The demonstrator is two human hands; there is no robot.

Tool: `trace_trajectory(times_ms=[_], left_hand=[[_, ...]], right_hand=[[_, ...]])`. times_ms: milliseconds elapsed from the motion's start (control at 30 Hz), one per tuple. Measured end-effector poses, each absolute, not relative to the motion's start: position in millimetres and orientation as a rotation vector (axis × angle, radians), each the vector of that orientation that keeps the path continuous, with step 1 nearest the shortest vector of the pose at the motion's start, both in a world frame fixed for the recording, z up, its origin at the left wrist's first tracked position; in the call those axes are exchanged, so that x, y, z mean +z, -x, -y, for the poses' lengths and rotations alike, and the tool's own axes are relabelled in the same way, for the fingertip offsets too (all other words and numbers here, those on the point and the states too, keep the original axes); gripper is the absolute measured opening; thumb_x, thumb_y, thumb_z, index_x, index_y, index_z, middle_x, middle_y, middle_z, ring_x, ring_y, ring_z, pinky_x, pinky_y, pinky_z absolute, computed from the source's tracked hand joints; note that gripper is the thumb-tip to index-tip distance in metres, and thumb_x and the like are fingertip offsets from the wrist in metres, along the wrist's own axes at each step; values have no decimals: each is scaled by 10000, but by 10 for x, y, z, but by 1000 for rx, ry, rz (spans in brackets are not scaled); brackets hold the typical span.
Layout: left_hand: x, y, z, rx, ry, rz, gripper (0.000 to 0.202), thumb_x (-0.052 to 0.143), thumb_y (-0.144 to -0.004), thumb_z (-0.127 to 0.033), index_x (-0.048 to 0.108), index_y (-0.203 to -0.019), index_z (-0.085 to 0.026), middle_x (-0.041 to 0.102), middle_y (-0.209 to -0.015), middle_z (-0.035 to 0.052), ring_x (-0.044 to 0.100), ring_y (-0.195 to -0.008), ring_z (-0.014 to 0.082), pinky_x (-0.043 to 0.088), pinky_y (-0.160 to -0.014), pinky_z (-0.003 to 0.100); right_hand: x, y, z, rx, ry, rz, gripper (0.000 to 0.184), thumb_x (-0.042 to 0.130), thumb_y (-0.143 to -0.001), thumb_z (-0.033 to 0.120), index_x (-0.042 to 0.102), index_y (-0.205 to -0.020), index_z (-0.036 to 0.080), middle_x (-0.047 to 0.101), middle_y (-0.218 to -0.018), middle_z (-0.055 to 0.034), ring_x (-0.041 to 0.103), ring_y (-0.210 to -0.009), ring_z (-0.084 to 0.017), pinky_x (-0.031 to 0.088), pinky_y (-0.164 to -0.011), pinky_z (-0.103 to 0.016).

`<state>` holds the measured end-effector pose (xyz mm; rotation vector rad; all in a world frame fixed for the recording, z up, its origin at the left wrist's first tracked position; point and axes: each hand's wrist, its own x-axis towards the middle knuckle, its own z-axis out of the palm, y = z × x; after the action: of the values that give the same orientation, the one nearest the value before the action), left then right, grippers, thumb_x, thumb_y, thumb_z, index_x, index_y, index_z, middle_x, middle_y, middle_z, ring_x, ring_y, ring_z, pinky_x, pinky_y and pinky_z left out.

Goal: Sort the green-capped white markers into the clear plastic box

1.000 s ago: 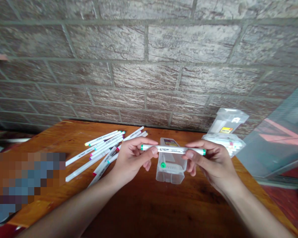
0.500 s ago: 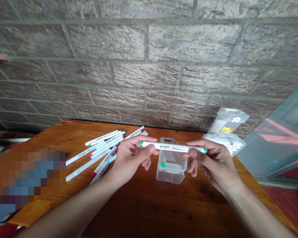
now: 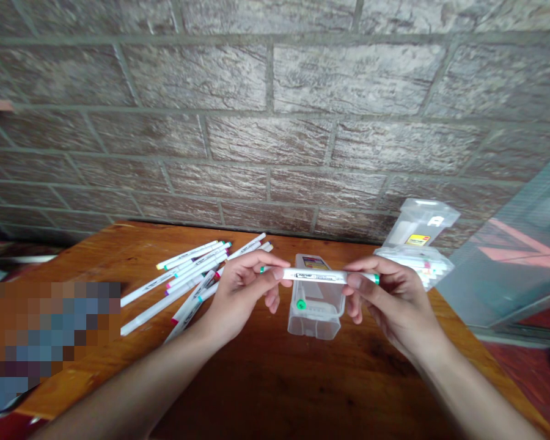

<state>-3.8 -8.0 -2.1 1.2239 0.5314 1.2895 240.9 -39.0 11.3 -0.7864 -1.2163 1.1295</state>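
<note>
A white marker (image 3: 318, 277) with green ends is held level between my two hands. My left hand (image 3: 247, 287) pinches its left end between thumb and fingers. At the other end my right hand (image 3: 389, 299) closes on it the same way, with the green tip showing past the fingers. Behind and below the marker, a clear plastic case (image 3: 321, 308) rests on the table. Inside that case lies one marker with a green end (image 3: 301, 304).
Several loose white markers (image 3: 197, 269) with coloured ends are spread on the wooden table (image 3: 275, 385) at the left. At the back right stands an open clear case (image 3: 424, 226) with markers in it. A brick wall (image 3: 266, 140) rises behind the table.
The marker has rolled slightly between my fingers, so its printed label sits differently. My left fingers cover a little more of its left end. The case and loose markers stay put.
</note>
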Motion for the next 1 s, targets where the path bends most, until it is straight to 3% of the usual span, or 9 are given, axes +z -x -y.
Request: trace_trajectory(times_ms=[167, 667, 1000], left_hand=[[-52, 45, 61, 1275, -1290, -561, 145, 879, -914, -287, 823, -990, -177, 799, -776, 28, 590, -460, 62, 490, -456, 179], [31, 33, 67, 1274, -1174, -489, 173, 864, -907, -315, 871, -1002, -171, 819, -790, 72, 578, -471, 74, 523, -455, 196], [-95, 85, 22, 1281, -1316, -589, 176, 880, -921, -316, 852, -1058, -210, 835, -833, 53, 572, -447, 50, 502, -447, 172]], right_hand=[[127, -2408, 392, 1145, 773, 1222, 149, 964, -821, 268, 853, -902, 208, 779, -649, -24, 695, -428, -144, 579, -396, -202], [227, -2383, 414, 1237, 763, 1124, 182, 967, -807, 336, 887, -887, 194, 823, -698, -57, 705, -422, -149, 585, -385, -200], [196, -2413, 397, 1169, 765, 1175, 166, 991, -788, 287, 897, -919, 247, 818, -682, -37, 700, -413, -133, 565, -376, -174]])
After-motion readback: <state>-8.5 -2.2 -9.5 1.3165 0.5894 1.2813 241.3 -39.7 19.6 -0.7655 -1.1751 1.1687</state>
